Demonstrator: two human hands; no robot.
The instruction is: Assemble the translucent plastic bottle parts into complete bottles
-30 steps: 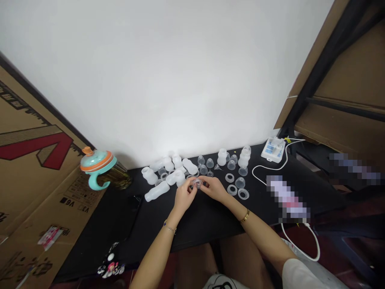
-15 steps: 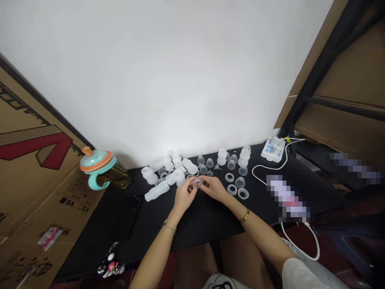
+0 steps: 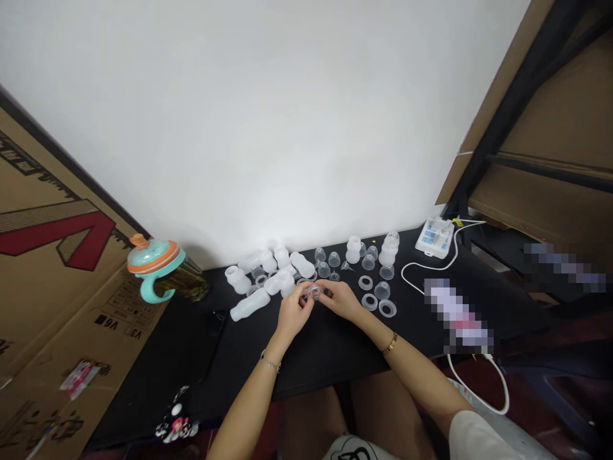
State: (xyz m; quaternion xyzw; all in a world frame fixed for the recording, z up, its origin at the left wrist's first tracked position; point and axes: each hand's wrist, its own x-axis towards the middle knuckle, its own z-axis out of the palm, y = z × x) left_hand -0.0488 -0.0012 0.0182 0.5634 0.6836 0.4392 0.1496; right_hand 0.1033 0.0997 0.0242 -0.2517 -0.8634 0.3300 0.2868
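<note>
Clear ring-shaped piece (image 3: 314, 292) above black table (image 3: 330, 345), pinched between fingertips of left hand (image 3: 294, 311) and right hand (image 3: 342, 300). Both hands curled inward, nearly meeting; forearms angled in from below. White bottles (image 3: 251, 303) beside left hand; loose clear rings (image 3: 369, 302), domed caps (image 3: 382, 291) beyond right.

small work corner, cardboard (image 3: 29, 185), black table (image 3: 325, 354)

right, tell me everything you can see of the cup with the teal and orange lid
The cup has a see-through body with something dark yellowish green inside. Its lid, teal with an orange band and knob, is on; a curved teal handle shows. Lid and handle look plastic. It stands on the black table, near the wall, apart from the left hand and right hand.
</note>
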